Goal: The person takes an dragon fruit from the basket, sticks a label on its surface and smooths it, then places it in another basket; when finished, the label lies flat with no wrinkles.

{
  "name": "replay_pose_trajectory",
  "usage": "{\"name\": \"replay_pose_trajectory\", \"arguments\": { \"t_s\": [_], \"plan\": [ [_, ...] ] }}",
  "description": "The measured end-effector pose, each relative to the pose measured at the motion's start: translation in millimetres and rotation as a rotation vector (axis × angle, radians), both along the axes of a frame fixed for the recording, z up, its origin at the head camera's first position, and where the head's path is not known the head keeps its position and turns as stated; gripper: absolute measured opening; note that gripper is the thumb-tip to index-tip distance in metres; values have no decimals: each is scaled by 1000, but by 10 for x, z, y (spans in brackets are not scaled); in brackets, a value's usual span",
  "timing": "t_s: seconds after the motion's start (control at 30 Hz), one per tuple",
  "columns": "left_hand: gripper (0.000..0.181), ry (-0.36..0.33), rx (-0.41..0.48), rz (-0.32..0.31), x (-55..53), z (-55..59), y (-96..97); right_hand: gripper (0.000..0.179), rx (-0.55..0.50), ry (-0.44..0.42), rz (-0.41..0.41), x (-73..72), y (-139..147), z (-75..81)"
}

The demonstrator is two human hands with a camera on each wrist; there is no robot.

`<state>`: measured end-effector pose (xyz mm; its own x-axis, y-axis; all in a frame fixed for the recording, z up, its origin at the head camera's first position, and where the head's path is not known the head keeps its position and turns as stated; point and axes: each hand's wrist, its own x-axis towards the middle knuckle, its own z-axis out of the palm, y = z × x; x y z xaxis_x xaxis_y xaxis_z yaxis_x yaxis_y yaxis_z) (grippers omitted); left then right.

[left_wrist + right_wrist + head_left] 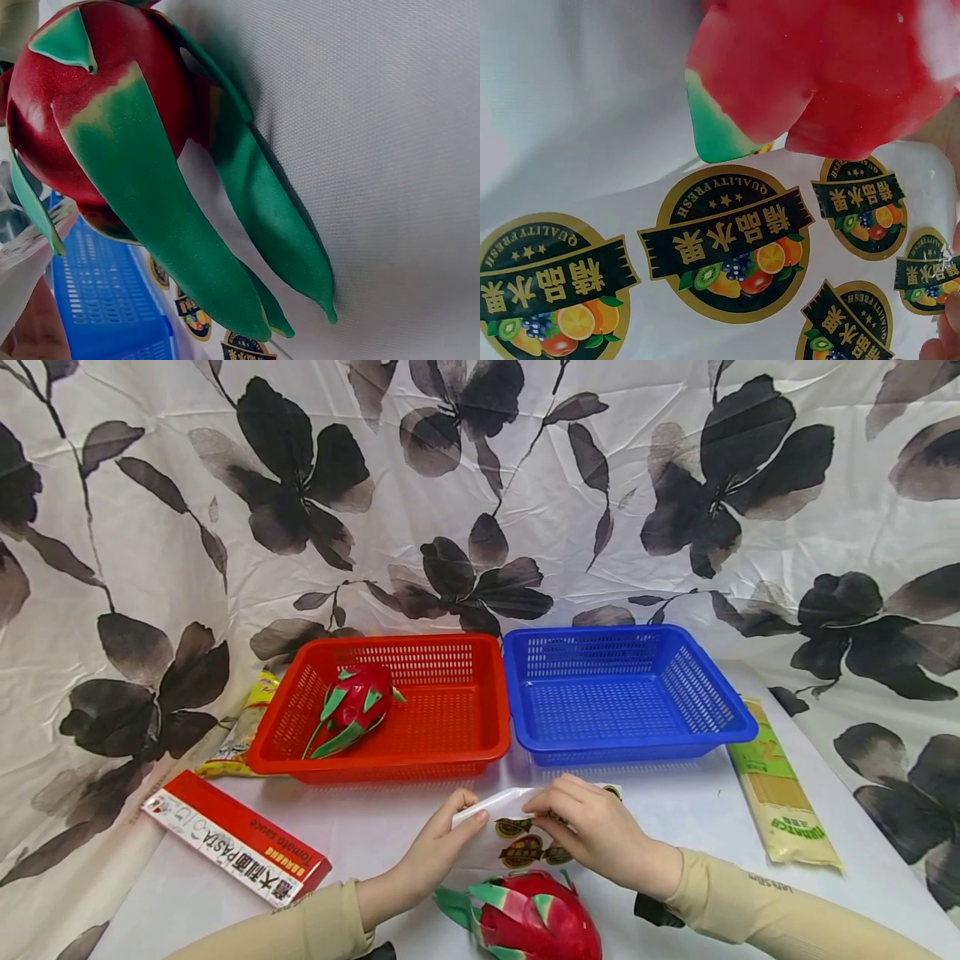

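Observation:
Both hands hold a thin white plastic bag printed with round black-and-gold fruit labels. My left hand pinches its raised upper edge at the left, thumb on top. Opposite it, my right hand pinches the same edge with curled fingers. In the right wrist view the printed bag lies below a red dragon fruit with green-tipped scales. That dragon fruit rests on the table right in front of the bag, between the forearms. Its long green leaves spread over the white cloth in the left wrist view.
A red basket with another dragon fruit stands behind, beside a blue basket. A red-and-white pasta box and a yellow packet lie at the left. A noodle packet lies at the right.

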<state>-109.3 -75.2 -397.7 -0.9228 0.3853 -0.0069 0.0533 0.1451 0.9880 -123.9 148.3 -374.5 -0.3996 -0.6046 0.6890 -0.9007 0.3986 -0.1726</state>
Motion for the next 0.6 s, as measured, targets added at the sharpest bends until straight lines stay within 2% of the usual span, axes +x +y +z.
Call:
{"name": "replay_pose_trajectory", "arguments": {
  "t_s": [0.23, 0.6],
  "plan": [
    [18, -2, -15, 46, 1, -3, -3, 18, -40, 24, 38, 1, 13, -12],
    [20, -53, -33, 133, -72, -65, -31, 18, -71, 8, 19, 42, 67, 38]
  ]
}}
